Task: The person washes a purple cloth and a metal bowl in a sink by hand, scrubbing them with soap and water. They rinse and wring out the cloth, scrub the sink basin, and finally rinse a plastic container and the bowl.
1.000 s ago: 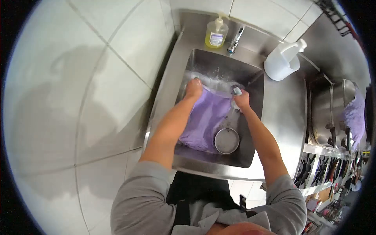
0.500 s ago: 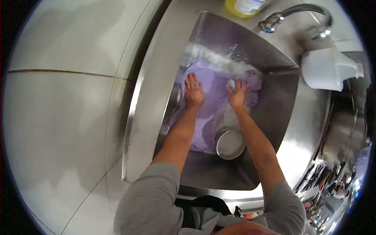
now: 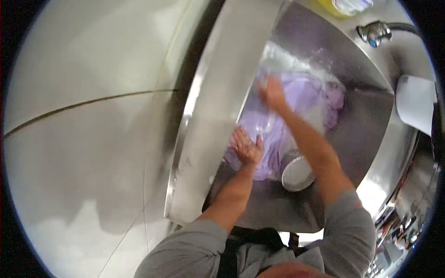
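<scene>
A wet lavender cloth point(image 3: 296, 90) lies spread over the bottom of the metal sink point(image 3: 366, 120), with whitish suds along its far side. My left hand point(image 3: 248, 147) rests on the near left part of the cloth, palm down and fingers apart. Farther up, my right hand point(image 3: 272, 92) is over the cloth's upper left part. Motion smears its fingers, and no object in it can be made out now. Near my right forearm, a round metal bowl point(image 3: 298, 174) sits in the sink beside the cloth.
A chrome faucet point(image 3: 375, 33) stands at the sink's far right corner, close to a container of yellow liquid point(image 3: 340, 7). On the right ledge is a white plastic container point(image 3: 416, 102). A tiled wall point(image 3: 92, 153) runs along the left side.
My right hand has swept left across the cloth; the pale lump it held earlier no longer shows. My left hand has come nearer to me. The camera view has shifted and tilted.
</scene>
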Available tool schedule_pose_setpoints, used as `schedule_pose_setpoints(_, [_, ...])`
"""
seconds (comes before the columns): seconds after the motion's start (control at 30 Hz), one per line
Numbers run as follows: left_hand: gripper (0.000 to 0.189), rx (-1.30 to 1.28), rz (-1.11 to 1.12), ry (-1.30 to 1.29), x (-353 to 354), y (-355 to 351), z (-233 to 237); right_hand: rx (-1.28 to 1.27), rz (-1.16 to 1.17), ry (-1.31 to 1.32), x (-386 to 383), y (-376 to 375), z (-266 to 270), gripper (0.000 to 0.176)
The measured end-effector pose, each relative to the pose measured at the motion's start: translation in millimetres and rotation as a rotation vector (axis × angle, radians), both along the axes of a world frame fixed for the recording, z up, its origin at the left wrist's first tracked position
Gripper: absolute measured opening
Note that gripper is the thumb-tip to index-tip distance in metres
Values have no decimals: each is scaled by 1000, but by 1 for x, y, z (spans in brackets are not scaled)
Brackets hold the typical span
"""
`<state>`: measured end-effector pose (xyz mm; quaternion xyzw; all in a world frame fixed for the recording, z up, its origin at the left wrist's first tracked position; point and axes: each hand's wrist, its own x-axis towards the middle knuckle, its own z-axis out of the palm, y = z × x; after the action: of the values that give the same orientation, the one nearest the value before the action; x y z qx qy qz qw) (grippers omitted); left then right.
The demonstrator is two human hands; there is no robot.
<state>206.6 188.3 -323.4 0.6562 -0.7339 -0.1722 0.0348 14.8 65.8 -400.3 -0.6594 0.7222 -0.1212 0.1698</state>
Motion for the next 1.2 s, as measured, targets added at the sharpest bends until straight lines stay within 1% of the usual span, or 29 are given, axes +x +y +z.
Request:
schedule_pose_setpoints(0.03, [78, 58, -32, -55, -1, -1, 8, 26, -9, -2, 7, 23, -2, 44])
schedule_pose_setpoints(0.1, [78, 28, -28, -39, 1, -7, -1, -21, 35, -95, 39, 35, -5, 44])
schedule_pose_setpoints(0.13, [77, 33, -15, -29, 1, 1, -2, -27, 61, -141, 57, 55, -2, 44])
schedule_pose_setpoints(0.17, [77, 30, -17, -23, 0, 4, -3, -41, 69, -219, 68, 52, 31, 45])
schedule_pose_setpoints(0.2, [77, -62, -56, -6, 2, 2, -5, -54, 77, -297, 79, 48, 69, 46])
schedule_pose_setpoints(0.23, [76, -149, -85, 4, 6, 3, -7, -83, 90, -132, 62, 22, 65, 43])
schedule_pose_setpoints(0.27, [76, -131, -85, -1, 7, 10, -6, -88, 97, 34, 42, 5, 61, 40])
schedule_pose_setpoints(0.3, [76, -25, -46, 7, 7, 19, 1, -61, 95, 105, 15, -23, 55, 40])
schedule_pose_setpoints(0.33, [75, 38, -9, 26, 1, 7, 3, -109, -38, 84, -6, -48, 46, 46])
schedule_pose_setpoints(0.37, [74, 109, -4, -4, -3, 1, 14, -110, -228, -45, -18, -52, 66, 46])
schedule_pose_setpoints(0.4, [74, 112, 4, -1, -6, 0, 12, -107, -220, -42, -14, -36, 77, 46])
schedule_pose_setpoints(0.47, [72, -37, -86, 258, -38, -29, -11, -162, -201, 279, -15, 3, 98, 45])
schedule_pose_setpoints(0.5, [72, -125, -197, 114, -59, -67, 3, -167, -196, 291, -26, 15, 91, 45])
schedule_pose_setpoints(0.53, [71, -209, -315, -37, -71, -95, 16, -112, -143, 172, -41, 35, 69, 47])
schedule_pose_setpoints(0.57, [71, -205, -319, -30, -69, -98, 12, -81, -113, 116, -58, 45, 59, 47])
schedule_pose_setpoints(0.6, [71, -138, -298, 68, -68, -102, 9, -48, -84, 59, -76, 55, 50, 48])
schedule_pose_setpoints(0.63, [70, -64, -295, 147, -58, -102, 4, -41, -201, 32, -82, 58, 43, 42])
schedule_pose_setpoints(0.67, [70, -56, -299, 136, -51, -92, 6, -32, -311, 7, -87, 59, 38, 37])
schedule_pose_setpoints(0.73, [69, -7, -202, 60, -45, -55, 4, -32, -415, -1, -98, 53, 43, 32])
schedule_pose_setpoints(0.8, [69, -20, -230, -27, -26, -27, -3, -69, -226, 131, -94, 35, 51, 32])
schedule_pose_setpoints(0.83, [71, 9, -221, -46, -11, -16, 2, -97, -146, 171, -76, 22, 48, 31])
schedule_pose_setpoints(0.9, [74, 44, -179, -92, -5, -2, 3, -149, 26, 270, -52, 4, 44, 31])
schedule_pose_setpoints(0.93, [74, 52, -182, -102, -6, 0, 7, -142, 23, 260, -44, 7, 45, 31])
schedule_pose_setpoints(1.0, [75, 116, -169, -106, -6, -4, 19, -224, -129, -46, -28, 17, 55, 37])
schedule_pose_setpoints(1.03, [75, 100, -168, -117, -6, -1, 9, -218, -129, -40, -3, 39, 42, 37])
schedule_pose_setpoints(1.07, [75, 96, -166, -112, -9, 2, 7, -78, -29, -81, 35, 65, 11, 46])
schedule_pose_setpoints(1.13, [72, 107, -117, -86, -5, 4, -1, 36, 66, -140, 42, 30, -3, 57])
schedule_pose_setpoints(1.17, [71, 103, -150, -147, -6, 2, 8, 66, 85, -55, 6, -20, 16, 57])
schedule_pose_setpoints(1.2, [71, 115, -155, -146, -7, 8, 8, 103, 109, 40, -17, -43, 27, 57])
